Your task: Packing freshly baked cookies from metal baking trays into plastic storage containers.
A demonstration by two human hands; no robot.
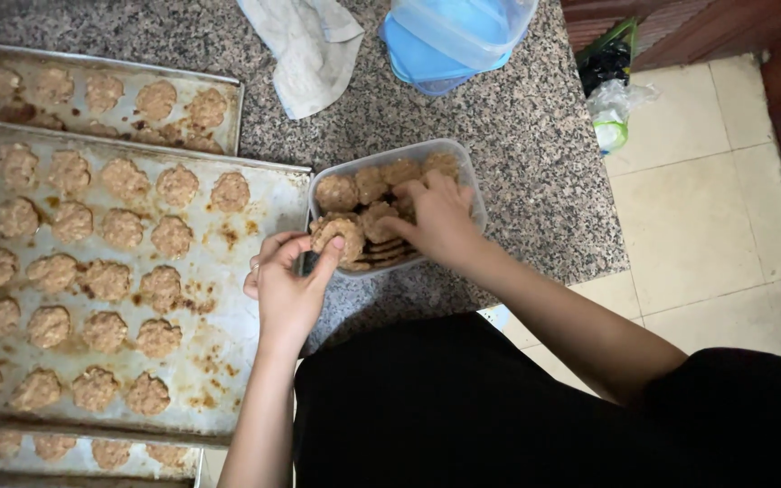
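Note:
A clear plastic container (463, 161) stands on the granite counter, partly filled with stacked brown cookies (365, 185). My left hand (286, 285) pinches one round cookie (338, 237) at the container's near-left corner. My right hand (440, 217) reaches into the container, fingers resting on the stacked cookies; whether it grips one I cannot tell. Left of the container lies a large metal baking tray (255, 194) with several rows of baked cookies (106, 280) and greasy bare spots on its right side.
A second tray of cookies (101, 90) lies behind, a third (65, 449) in front. A crumpled white cloth (305, 50) and blue-lidded plastic containers (449, 41) sit at the counter's back. Tiled floor and a bag (612, 99) are to the right.

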